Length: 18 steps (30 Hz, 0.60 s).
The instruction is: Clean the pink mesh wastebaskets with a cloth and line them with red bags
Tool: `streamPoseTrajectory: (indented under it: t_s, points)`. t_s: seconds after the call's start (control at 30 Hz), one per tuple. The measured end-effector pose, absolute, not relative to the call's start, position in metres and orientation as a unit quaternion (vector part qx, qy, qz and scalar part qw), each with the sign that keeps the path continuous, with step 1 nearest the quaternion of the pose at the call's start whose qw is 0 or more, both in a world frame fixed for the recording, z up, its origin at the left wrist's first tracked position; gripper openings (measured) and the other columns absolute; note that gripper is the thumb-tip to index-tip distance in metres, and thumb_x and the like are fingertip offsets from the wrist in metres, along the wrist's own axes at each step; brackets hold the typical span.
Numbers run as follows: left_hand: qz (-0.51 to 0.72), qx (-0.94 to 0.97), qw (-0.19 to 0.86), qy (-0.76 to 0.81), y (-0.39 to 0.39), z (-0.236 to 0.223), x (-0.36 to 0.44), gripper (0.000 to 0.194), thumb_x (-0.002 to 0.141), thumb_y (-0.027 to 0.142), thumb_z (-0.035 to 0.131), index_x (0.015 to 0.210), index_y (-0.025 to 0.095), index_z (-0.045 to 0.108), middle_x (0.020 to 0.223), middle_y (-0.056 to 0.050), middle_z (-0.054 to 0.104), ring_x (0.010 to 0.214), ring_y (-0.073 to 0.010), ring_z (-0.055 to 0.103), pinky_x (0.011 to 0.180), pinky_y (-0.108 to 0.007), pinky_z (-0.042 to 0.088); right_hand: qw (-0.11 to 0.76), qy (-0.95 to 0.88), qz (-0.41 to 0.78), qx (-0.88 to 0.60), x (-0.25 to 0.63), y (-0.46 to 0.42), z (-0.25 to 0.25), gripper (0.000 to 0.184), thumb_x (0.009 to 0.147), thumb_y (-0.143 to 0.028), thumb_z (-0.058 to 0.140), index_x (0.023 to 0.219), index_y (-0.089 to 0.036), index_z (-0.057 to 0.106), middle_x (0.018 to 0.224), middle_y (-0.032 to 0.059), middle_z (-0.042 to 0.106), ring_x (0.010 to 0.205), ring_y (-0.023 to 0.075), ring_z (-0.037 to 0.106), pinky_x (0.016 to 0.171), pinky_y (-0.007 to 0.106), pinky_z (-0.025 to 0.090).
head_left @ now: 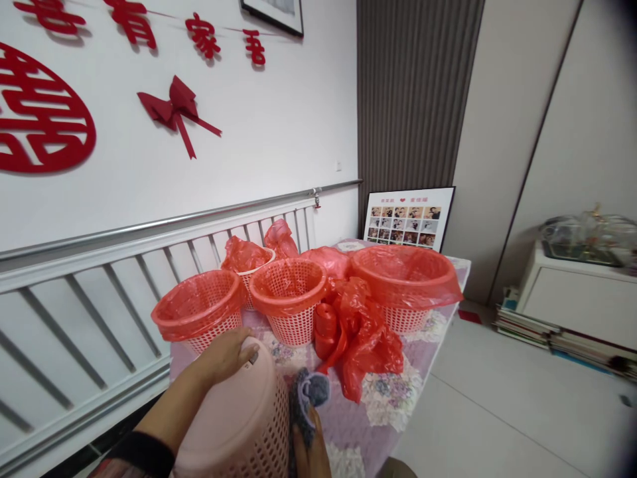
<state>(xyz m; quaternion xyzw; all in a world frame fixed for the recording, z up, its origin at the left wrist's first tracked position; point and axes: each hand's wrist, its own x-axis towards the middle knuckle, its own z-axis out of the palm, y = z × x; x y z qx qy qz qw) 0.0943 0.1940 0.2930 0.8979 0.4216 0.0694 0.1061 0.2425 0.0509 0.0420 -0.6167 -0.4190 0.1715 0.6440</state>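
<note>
Railings of white metal [99, 292] run along the wall at far left. My left hand [226, 355] lies on the solid base of a pale pink perforated plastic basket [239, 425], turned on its side at the near edge of the bench [398, 398]; its fingers [249, 352] curl loosely over the rim, pressing rather than clamping. Just right of it, my right hand [308, 441] has its fingers closed on a grey-purple cloth [311, 392] held against the basket's side. Beyond stand red-lined white lattice baskets [288, 299], close together. Beside them I see a crumpled red plastic bag [368, 338], then a framed photo collage [408, 218] leaning on the wall.
</note>
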Motion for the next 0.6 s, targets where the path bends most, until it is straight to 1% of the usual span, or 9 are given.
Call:
streamPoseTrajectory:
  t_s: [0.1,0.17,0.23,0.3,0.33,0.4,0.5,0.53,0.6]
  points:
    - [0.062,0.897,0.094,0.427,0.194,0.294,0.095,0.039,0.098,0.045,0.038,0.109,0.02,0.065,0.115,-0.012,0.073,0.105,-0.0266,0.067,0.094,-0.039,0.05,0.627,-0.404,0.18,-0.641,0.25,0.044,0.01,0.048,0.098,-0.047,0.047,0.128,-0.017,0.071,0.128,0.0155,0.072,0.129,0.0362,0.062,0.112,0.056,0.048]
    - [0.061,0.893,0.071,0.441,0.192,0.295,0.096,0.043,0.097,0.044,0.041,0.121,0.017,0.065,0.124,-0.014,0.07,0.115,-0.0283,0.064,0.102,-0.041,0.047,0.622,-0.408,0.172,-0.645,0.254,0.041,0.001,0.048,0.096,-0.047,0.05,0.124,-0.016,0.073,0.125,0.0165,0.073,0.128,0.0373,0.063,0.111,0.057,0.048]
    - [0.07,0.876,0.032,0.477,0.186,0.299,0.095,0.053,0.095,0.042,0.045,0.137,0.013,0.058,0.142,-0.02,0.059,0.132,-0.0362,0.053,0.113,-0.052,0.038,0.62,-0.415,0.166,-0.645,0.256,0.04,0.001,0.046,0.095,-0.046,0.051,0.123,-0.016,0.074,0.123,0.0163,0.074,0.128,0.0372,0.063,0.111,0.058,0.048]
    - [0.08,0.848,-0.005,0.523,0.173,0.304,0.093,0.062,0.093,0.043,0.048,0.147,0.012,0.049,0.158,-0.026,0.042,0.144,-0.0451,0.038,0.115,-0.066,0.028,0.62,-0.417,0.166,-0.644,0.257,0.04,0.005,0.045,0.096,-0.046,0.051,0.123,-0.018,0.074,0.121,0.0146,0.075,0.127,0.0362,0.064,0.11,0.057,0.049]
    - [0.081,0.833,-0.019,0.547,0.165,0.306,0.092,0.065,0.093,0.045,0.048,0.15,0.013,0.046,0.163,-0.025,0.035,0.148,-0.0469,0.032,0.115,-0.07,0.026,0.621,-0.416,0.166,-0.643,0.258,0.04,0.007,0.044,0.096,-0.047,0.052,0.123,-0.02,0.074,0.12,0.0134,0.075,0.126,0.0357,0.064,0.11,0.056,0.05]
    - [0.071,0.804,-0.043,0.589,0.147,0.308,0.087,0.07,0.094,0.053,0.045,0.154,0.017,0.041,0.168,-0.022,0.026,0.152,-0.0455,0.027,0.115,-0.069,0.027,0.627,-0.415,0.168,-0.637,0.257,0.039,0.008,0.043,0.096,-0.047,0.053,0.123,-0.022,0.074,0.12,0.0124,0.076,0.126,0.0358,0.065,0.11,0.056,0.05]
    - [0.049,0.757,-0.066,0.648,0.129,0.301,0.075,0.076,0.094,0.062,0.039,0.158,0.022,0.033,0.17,-0.021,0.021,0.152,-0.0453,0.029,0.112,-0.068,0.034,0.634,-0.412,0.17,-0.633,0.253,0.037,0.005,0.042,0.095,-0.044,0.053,0.124,-0.021,0.074,0.125,0.014,0.074,0.127,0.0378,0.064,0.11,0.058,0.05]
    - [0.046,0.746,-0.061,0.662,0.128,0.296,0.07,0.076,0.094,0.062,0.037,0.158,0.021,0.032,0.17,-0.022,0.021,0.151,-0.0462,0.031,0.11,-0.069,0.036,0.633,-0.409,0.166,-0.636,0.251,0.036,0.004,0.043,0.094,-0.042,0.053,0.124,-0.02,0.074,0.128,0.0149,0.073,0.127,0.0387,0.064,0.11,0.059,0.05]
    - [0.045,0.742,-0.029,0.668,0.135,0.285,0.058,0.077,0.095,0.06,0.033,0.158,0.016,0.032,0.166,-0.026,0.028,0.148,-0.0456,0.037,0.108,-0.067,0.04,0.632,-0.411,0.156,-0.638,0.246,0.032,0.005,0.042,0.094,-0.039,0.054,0.126,-0.02,0.073,0.131,0.0149,0.071,0.127,0.0393,0.063,0.108,0.059,0.051]
